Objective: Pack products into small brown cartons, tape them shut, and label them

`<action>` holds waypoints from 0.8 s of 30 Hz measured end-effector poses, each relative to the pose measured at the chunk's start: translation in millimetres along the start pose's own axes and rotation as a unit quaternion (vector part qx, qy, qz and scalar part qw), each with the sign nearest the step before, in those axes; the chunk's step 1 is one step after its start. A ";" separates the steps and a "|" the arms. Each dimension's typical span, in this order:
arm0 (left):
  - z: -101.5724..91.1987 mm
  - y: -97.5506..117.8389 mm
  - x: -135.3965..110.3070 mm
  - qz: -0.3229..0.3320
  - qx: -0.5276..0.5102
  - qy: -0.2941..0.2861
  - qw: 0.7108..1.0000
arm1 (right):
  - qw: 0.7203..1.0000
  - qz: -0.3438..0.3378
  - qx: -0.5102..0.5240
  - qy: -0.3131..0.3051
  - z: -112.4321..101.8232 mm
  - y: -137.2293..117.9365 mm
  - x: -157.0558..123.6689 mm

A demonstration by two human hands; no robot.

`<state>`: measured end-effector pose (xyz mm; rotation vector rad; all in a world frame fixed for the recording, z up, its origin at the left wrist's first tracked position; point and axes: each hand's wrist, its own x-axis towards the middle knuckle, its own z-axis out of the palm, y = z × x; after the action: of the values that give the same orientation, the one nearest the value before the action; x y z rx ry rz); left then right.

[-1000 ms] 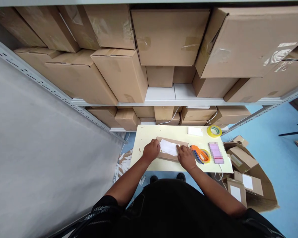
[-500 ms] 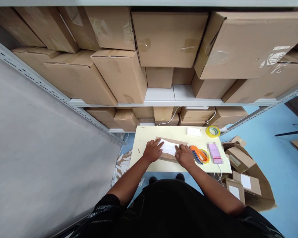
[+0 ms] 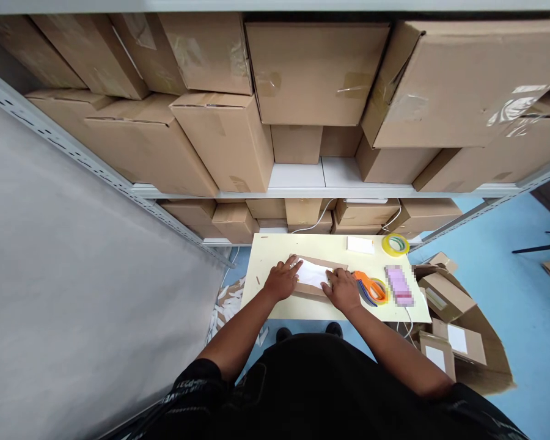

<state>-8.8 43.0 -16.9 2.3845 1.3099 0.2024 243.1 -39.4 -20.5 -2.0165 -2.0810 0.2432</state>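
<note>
On a cream worktop (image 3: 321, 245), left hand (image 3: 282, 280) and right hand (image 3: 343, 289), fingers spread, touch opposite ends of white paper (image 3: 312, 273) on cardboard (image 3: 309, 289).

At the frame's lower centre we see a table (image 3: 275, 247), with a package (image 3: 309, 289) on it and a sheet (image 3: 312, 274) on top; the left hand (image 3: 282, 280) touches the sheet's left end, the right hand (image 3: 343, 289) its right end. Just right of that hand lies a tape dispenser (image 3: 366, 283). At the table's far right corner we find a tape roll (image 3: 385, 246), a pack (image 3: 360, 245) left of it. Behind, boxes (image 3: 222, 140) on a shelf (image 3: 297, 175) span the frame's top. At lower right, a carton (image 3: 492, 366) holds parcels (image 3: 471, 342).
</note>
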 end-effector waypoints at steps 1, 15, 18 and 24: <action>1.7 -2.7 -1.3 0.002 -0.030 0.003 1.000 | 1.000 -0.007 0.018 0.005 0.7 3.4 -1.3; 40.5 -23.5 -39.8 -0.225 -0.511 -0.024 0.829 | 0.841 0.233 0.487 -0.014 9.5 22.7 -39.5; 26.3 -18.2 -40.3 -0.222 -0.505 -0.004 0.834 | 0.862 0.263 0.434 0.018 2.5 14.4 -31.4; -12.8 -20.9 -35.0 -0.153 -0.511 0.069 0.843 | 0.874 0.234 0.419 0.077 -20.3 -12.7 -21.8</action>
<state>-48.1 27.3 -11.7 1.2557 1.1732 0.7667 237.1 -62.5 1.4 -1.8150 -1.0399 0.8628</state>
